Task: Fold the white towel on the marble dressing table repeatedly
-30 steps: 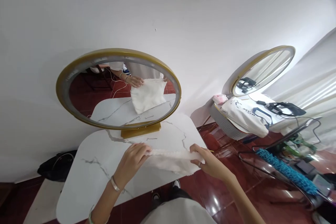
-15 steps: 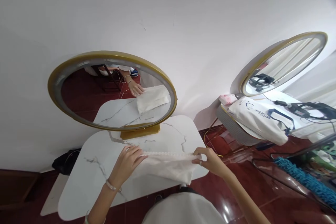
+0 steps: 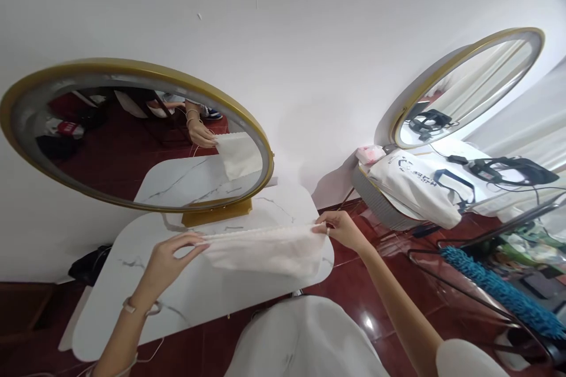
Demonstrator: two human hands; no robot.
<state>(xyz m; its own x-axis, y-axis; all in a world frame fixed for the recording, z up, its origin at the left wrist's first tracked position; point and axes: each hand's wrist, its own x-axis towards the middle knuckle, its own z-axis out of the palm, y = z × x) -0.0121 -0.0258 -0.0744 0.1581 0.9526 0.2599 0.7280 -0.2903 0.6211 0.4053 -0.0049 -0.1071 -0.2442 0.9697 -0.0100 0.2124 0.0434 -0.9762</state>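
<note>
A white cloth (image 3: 265, 252) with a scalloped edge hangs stretched between my hands, above the marble-patterned table (image 3: 132, 283). My left hand (image 3: 170, 262) pinches its upper left corner between thumb and fingers. At the upper right corner, my right hand (image 3: 340, 230) pinches the same edge, a ring on one finger. The lower part of the cloth hangs loose in soft folds. A gold-rimmed round mirror (image 3: 177, 147) stands behind, reflecting a hand and the cloth.
To the right, a second round mirror (image 3: 473, 94) stands over a table holding a white printed bag (image 3: 411, 185), a pink-and-white packet (image 3: 370, 155) and a black strapped device (image 3: 508, 171). A blue fluffy duster (image 3: 499, 288) lies lower right. A black bag (image 3: 91, 265) sits left of the table.
Both hands have lifted the cloth higher. My left hand has moved left, and the scalloped edge is now stretched out wider. The camera's view has shifted to the right.
</note>
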